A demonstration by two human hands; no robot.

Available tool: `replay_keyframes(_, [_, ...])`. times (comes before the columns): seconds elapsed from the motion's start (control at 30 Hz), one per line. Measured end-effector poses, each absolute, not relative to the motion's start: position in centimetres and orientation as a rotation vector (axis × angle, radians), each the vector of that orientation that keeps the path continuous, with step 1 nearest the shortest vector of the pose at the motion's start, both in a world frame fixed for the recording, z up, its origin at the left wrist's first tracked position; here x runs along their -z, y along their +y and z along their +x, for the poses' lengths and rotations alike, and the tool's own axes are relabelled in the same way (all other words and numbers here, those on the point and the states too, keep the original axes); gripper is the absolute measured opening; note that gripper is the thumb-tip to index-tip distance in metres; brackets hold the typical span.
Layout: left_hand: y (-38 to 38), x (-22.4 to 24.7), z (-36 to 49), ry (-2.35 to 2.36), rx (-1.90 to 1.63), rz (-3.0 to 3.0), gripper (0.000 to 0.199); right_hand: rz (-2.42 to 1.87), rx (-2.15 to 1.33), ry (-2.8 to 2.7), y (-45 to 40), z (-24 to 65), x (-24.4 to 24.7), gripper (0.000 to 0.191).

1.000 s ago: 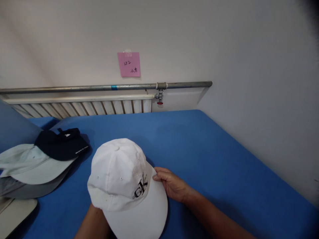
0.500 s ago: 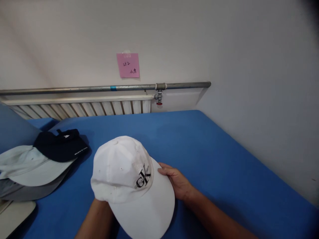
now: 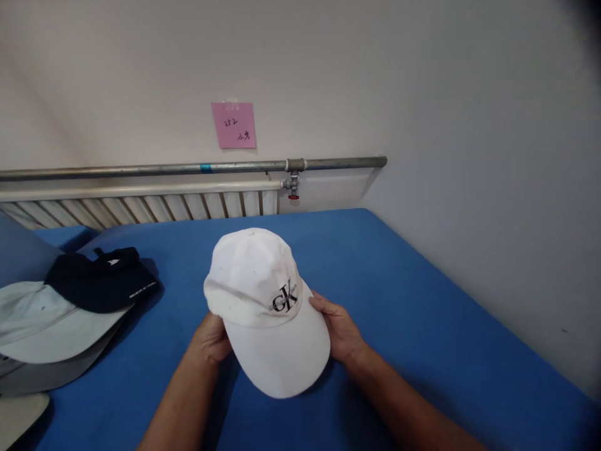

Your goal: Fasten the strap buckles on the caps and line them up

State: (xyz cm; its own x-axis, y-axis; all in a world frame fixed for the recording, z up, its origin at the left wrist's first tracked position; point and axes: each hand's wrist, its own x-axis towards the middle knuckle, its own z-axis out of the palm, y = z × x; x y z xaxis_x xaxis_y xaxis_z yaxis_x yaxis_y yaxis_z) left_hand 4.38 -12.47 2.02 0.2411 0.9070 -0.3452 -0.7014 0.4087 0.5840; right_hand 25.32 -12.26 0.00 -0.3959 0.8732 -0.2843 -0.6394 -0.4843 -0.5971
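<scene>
ck cap [image 3: 256, 269]: white; lettering [image 3: 284, 297]: black; surface [image 3: 389, 300]: plain blue; note [image 3: 233, 128]: pink; valve handle [image 3: 293, 197]: red

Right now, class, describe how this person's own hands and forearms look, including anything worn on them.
The ungloved left hand and ungloved right hand join slim, sleeveless forearms. No watch, bracelet, cable or clear marking shows on either side. Several fingers are hidden, so rings cannot be ruled out.

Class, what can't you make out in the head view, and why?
Head view:
Left hand: fingertips hidden by the white cap.
Right hand: fingers partly hidden by the brim.
Grey cap: partly covered by the pale cap.
Cream cap: cut by left and bottom edges.
Black cap: brim lettering too small to read fully.
</scene>
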Motion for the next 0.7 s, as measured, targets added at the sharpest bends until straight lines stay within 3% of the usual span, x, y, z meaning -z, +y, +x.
replay_keyframes(0.4, [-12.7,-3.9,5.0,0.742,-1.269,0.35,0.011,-0.774,-1.928,-0.369,-11.7,25.1,1.0,0.028])
replay_keyframes(0.7, [-12.1,-4.5,3.8,0.823,-1.413,0.358,0.029,-0.78,-2.018,-0.314,-12.5,24.2,1.2,0.012])
